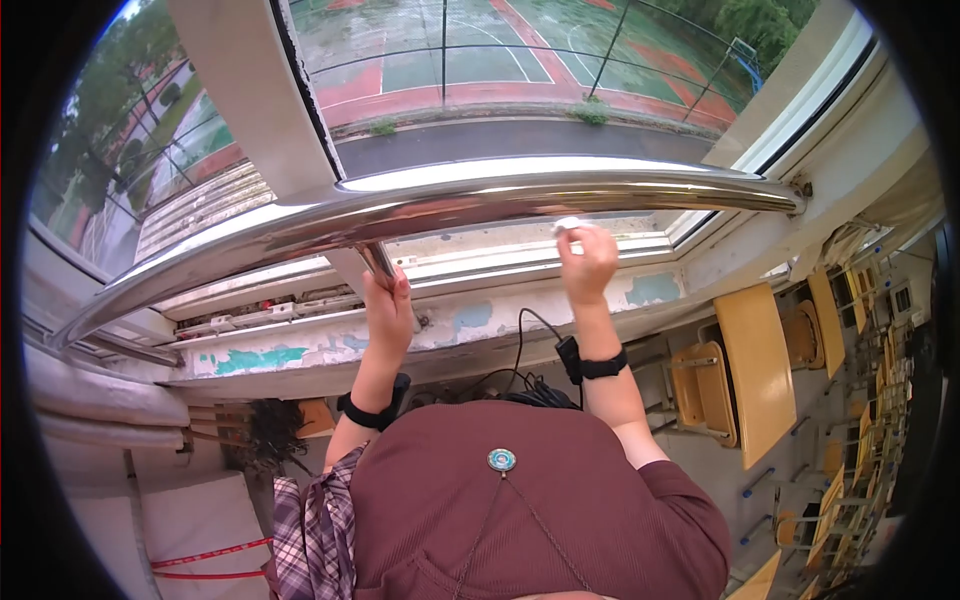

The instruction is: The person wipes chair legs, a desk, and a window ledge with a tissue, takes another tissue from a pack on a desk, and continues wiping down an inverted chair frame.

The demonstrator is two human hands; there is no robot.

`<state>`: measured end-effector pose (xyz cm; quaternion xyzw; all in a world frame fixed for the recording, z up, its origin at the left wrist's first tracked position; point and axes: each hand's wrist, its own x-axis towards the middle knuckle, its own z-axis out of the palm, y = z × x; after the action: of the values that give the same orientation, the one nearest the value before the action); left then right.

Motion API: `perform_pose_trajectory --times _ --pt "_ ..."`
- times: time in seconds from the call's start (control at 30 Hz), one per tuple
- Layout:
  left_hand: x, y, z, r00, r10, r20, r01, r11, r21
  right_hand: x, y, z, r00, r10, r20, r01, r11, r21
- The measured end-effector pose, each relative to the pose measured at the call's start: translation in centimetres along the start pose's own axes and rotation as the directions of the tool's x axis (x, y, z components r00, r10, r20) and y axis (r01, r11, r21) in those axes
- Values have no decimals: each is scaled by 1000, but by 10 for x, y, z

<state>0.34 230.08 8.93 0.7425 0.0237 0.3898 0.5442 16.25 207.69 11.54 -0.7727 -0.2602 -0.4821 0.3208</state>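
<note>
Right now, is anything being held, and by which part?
The left hand grips the shiny metal post by its lower part. The right hand pinches a small white wad; the part held is hidden.

One wide, round-edged view looks forward and steeply down from the wearer's head: torso close at the bottom, left hand and right hand farther, at mid-view, outdoor court distant at top.

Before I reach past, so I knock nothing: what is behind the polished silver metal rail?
Behind the polished silver metal rail stands a white window post; beyond, outdoors, a green-and-red sports court. The strip directly behind the rail is hidden.
</note>
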Motion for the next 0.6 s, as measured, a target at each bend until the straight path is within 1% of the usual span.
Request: perform_pose_trajectory --times 0.03,0.13,0.17,0.23,0.27,0.33,0.4,0.47,0.53,0.57,0.6 --pt "0 -1 0 1000 -3 5 3 1000 3 5 7 -4 998 50 -31 -51 998 -39" --pt "-1 -8 -1 1000 26 -16 -25 998 61 27 35 -18 949 285 -136 -290 957 -16" --pt "-1 -10 0 999 43 -27 -41 995 87 27 35 -16 944 295 -151 -299 954 -5" --pt "-1 -4 1 999 20 -39 -18 999 34 26 31 -13 931 314 -188 -318 948 9" --pt "0 -2 3 999 8 -45 -7 1000 6 25 27 -12 946 269 -180 -271 963 17" --pt "1 -7 4 997 57 -57 -57 998 5 19 8 -6 970 183 -163 -178 983 42" --pt "1 -7 4 994 83 -69 -83 997 4 7 -15 5 995 86 -48 -79 989 124" --pt "3 -2 6 992 91 -90 -92 996 -10 -6 -46 16 987 -116 115 85 967 240" --pt "2 -2 6 994 84 -71 -87 995 -40 -24 -67 33 971 -181 154 133 952 277" --pt "3 -2 5 994 84 -65 -88 995 -54 -28 -67 34 971 -177 160 129 954 270" --pt "4 -3 3 996 78 -39 -79 997 -26 -28 -67 34 971 -176 163 129 956 265"
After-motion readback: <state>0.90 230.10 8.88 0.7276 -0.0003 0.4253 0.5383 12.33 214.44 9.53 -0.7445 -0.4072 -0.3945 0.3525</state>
